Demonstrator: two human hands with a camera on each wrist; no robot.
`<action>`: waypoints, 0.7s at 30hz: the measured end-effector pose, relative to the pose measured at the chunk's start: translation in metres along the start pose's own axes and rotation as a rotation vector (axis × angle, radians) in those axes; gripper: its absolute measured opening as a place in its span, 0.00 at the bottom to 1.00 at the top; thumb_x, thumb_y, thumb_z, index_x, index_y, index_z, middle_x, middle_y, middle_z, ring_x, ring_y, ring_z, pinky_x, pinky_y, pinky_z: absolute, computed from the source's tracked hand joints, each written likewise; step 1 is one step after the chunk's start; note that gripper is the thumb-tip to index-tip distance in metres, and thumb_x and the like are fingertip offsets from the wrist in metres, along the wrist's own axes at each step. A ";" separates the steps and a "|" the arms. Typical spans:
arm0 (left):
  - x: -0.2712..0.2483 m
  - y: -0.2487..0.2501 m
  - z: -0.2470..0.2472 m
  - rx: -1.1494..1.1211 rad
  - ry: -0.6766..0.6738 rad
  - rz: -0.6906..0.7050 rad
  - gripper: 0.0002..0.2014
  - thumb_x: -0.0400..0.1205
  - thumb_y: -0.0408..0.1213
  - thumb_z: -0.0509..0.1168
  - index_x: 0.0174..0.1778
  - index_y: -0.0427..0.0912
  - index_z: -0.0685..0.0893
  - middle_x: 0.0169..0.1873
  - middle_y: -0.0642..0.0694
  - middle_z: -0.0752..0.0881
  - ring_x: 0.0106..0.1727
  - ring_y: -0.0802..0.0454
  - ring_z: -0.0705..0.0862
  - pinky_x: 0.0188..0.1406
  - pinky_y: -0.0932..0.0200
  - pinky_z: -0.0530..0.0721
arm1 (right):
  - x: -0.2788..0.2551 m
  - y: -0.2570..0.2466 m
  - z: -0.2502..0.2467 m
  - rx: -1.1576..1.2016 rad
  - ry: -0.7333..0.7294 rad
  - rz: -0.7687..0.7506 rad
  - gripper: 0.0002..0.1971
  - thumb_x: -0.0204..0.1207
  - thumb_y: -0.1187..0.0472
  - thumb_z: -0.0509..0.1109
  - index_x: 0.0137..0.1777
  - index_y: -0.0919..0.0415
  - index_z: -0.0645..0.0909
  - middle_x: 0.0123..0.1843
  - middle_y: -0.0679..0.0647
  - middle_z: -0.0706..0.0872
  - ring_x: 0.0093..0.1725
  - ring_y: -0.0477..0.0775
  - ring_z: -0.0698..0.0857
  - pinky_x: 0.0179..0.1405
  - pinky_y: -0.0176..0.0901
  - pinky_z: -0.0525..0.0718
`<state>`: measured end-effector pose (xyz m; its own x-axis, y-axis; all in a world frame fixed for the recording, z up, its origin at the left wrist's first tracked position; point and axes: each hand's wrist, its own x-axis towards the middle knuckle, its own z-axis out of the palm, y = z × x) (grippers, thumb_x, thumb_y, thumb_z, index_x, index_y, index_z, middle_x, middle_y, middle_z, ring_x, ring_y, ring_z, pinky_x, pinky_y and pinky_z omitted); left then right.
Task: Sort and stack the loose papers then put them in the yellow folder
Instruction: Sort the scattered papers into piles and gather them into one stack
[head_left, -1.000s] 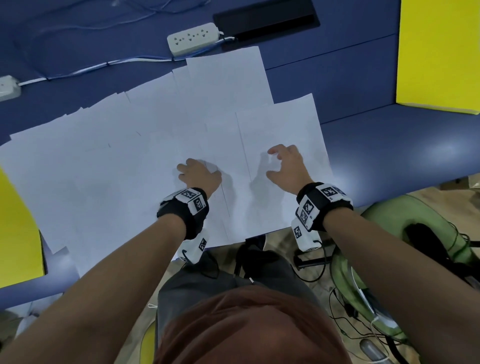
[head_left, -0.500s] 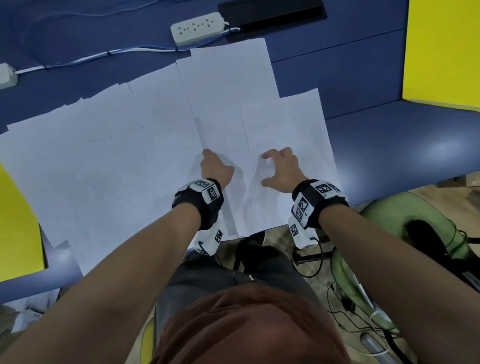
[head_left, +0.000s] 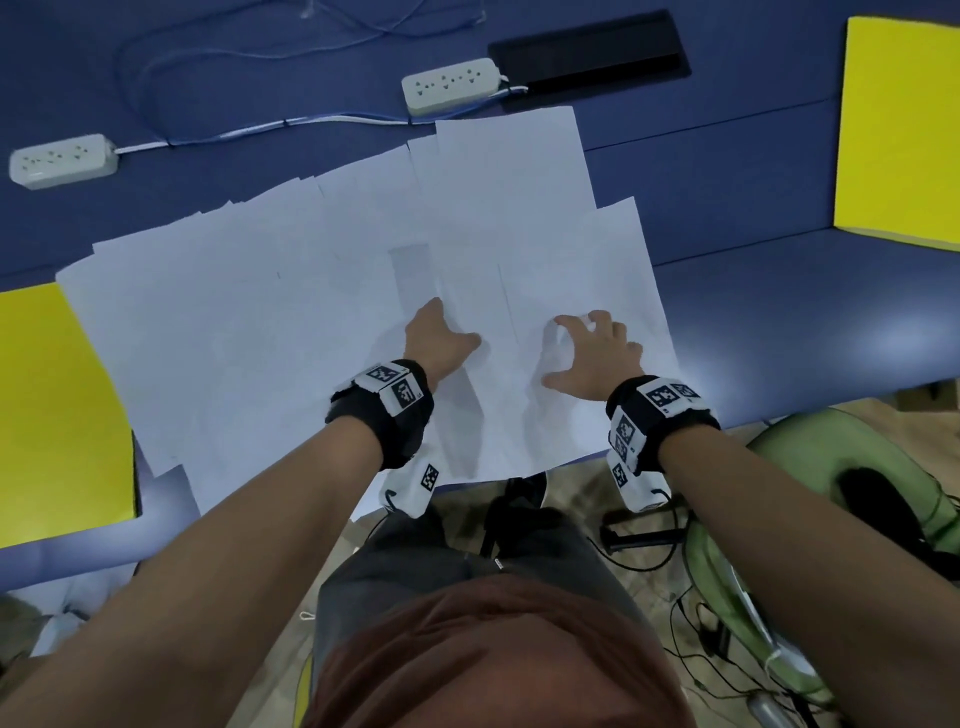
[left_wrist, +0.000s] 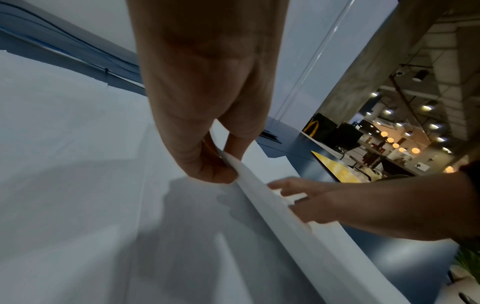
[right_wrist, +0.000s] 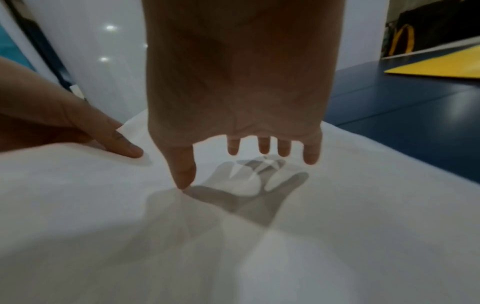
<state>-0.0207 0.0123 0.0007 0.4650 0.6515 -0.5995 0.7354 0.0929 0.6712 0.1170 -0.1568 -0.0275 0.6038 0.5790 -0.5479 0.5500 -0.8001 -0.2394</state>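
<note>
— From where you stand, where's everything?

— Biggest first: the blue table (head_left: 779, 322). Across it lies a fan of loose papers (head_left: 249, 322), overlapping from nine o'clock round to the middle, the near edges hanging past the table's rim. A yellow folder (head_left: 904, 130) sits at two o'clock, well apart from the sheets; another yellow piece (head_left: 57, 415) lies at nine o'clock, partly under the papers. I can't tell which is meant.

— And the hands?

— The left hand (head_left: 441, 343) pinches the raised edge of one sheet between thumb and fingers; the left wrist view shows it plainly. The right hand (head_left: 592, 353) is spread above the rightmost sheet (head_left: 613, 260), fingers loosely apart, thumb tip touching the paper, holding nothing.

— How will they handle?

— Light, limp and slippery, I'd judge; they slide over each other and buckle if pushed. Better to pinch an edge or corner, and square the pile with both hands along the long sides.
</note>
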 end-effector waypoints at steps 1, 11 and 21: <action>-0.002 0.001 0.000 0.012 -0.011 0.011 0.16 0.74 0.36 0.74 0.50 0.38 0.74 0.51 0.40 0.79 0.50 0.43 0.80 0.45 0.49 0.83 | -0.001 -0.005 0.003 0.065 0.018 -0.020 0.43 0.67 0.37 0.74 0.80 0.38 0.59 0.82 0.53 0.57 0.79 0.62 0.60 0.73 0.63 0.65; -0.022 -0.008 -0.009 0.141 -0.007 0.093 0.11 0.81 0.35 0.67 0.55 0.36 0.74 0.47 0.48 0.71 0.48 0.51 0.70 0.46 0.60 0.71 | -0.007 -0.012 0.030 -0.074 -0.002 -0.056 0.46 0.70 0.44 0.71 0.84 0.38 0.47 0.87 0.58 0.42 0.83 0.72 0.47 0.75 0.70 0.64; -0.030 -0.008 -0.041 0.114 0.111 0.164 0.13 0.84 0.26 0.55 0.63 0.35 0.75 0.51 0.45 0.80 0.48 0.48 0.78 0.40 0.62 0.78 | -0.007 0.000 0.024 -0.088 0.020 -0.006 0.44 0.71 0.46 0.73 0.84 0.44 0.52 0.86 0.59 0.44 0.83 0.69 0.50 0.75 0.66 0.65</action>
<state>-0.0611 0.0224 0.0312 0.5306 0.7301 -0.4306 0.7082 -0.1027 0.6985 0.0992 -0.1648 -0.0431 0.6111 0.5877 -0.5303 0.6018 -0.7801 -0.1711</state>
